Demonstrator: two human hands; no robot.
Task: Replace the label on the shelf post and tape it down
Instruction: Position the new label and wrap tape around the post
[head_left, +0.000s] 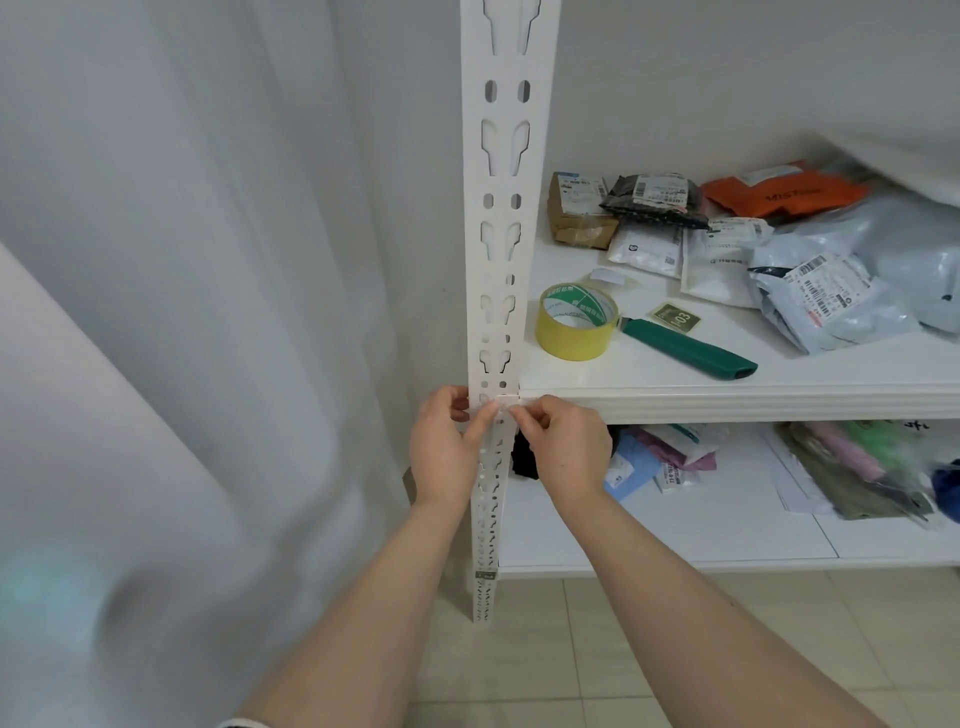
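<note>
Head view.

Post (498, 249): white, slotted, upright; top cut off by the frame edge. A small dark label (486, 574) sits low on it, print too small to read.

Left hand (448, 447) and right hand (563, 447): both pinched at the post, level with the upper shelf (727, 400) edge, fingertips on a small white strip (506, 400) laid across the post. Whether the strip is paper or tape cannot be told.

Upper shelf, contents: yellow tape roll (575, 321) near the post; green-handled cutter (685, 349) just beside the roll, blade end hidden behind it; dark label card (674, 317) reading "03", lying flat by the cutter; small white slip (609, 276) behind the roll; heap of parcels (779, 249) at the back and right, among them a brown box, black, orange, white and grey bags.

Lower shelf (675, 525), contents: further bags (852, 467), partly hidden under the upper shelf, colours blurred.

Left of the post: white curtain (182, 312). Below: tiled floor (597, 649).
</note>
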